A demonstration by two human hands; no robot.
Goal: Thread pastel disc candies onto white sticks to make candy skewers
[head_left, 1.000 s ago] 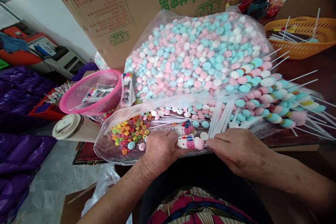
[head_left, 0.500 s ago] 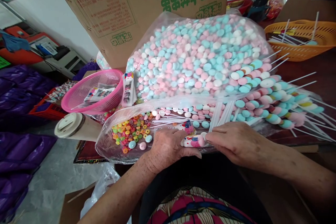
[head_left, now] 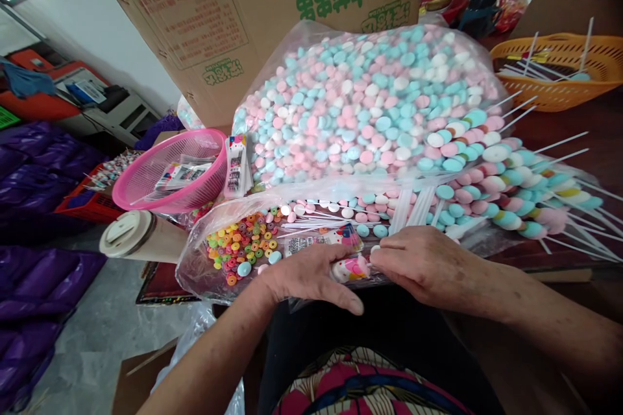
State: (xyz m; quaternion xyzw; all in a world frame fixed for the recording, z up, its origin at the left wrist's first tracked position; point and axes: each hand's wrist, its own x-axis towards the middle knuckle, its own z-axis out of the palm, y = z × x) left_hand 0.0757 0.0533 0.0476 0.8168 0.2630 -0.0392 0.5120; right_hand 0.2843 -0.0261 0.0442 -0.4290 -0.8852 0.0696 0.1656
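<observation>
A printed clear bag with candy inside lies at the table's front edge; its pink end points right. My left hand rests over the bag's left part, fingers flat and thumb stretched away. At the bag's right end, my right hand is closed, fingertips pinched against the end of the candy skewer; its stick is hidden by the fingers. Another flat printed bag lies under and behind my left hand. White sticks and loose pink, blue and white candies lie just beyond.
A big clear sack of pastel candies fills the middle, before a cardboard box. Finished skewers are piled right, near an orange basket. Left are ring candies, a pink basket and a lidded cup.
My left thumb has lifted away from the bag and the left fingers have flattened. The bag and my right hand have shifted slightly left; the flat printed bag shows more.
</observation>
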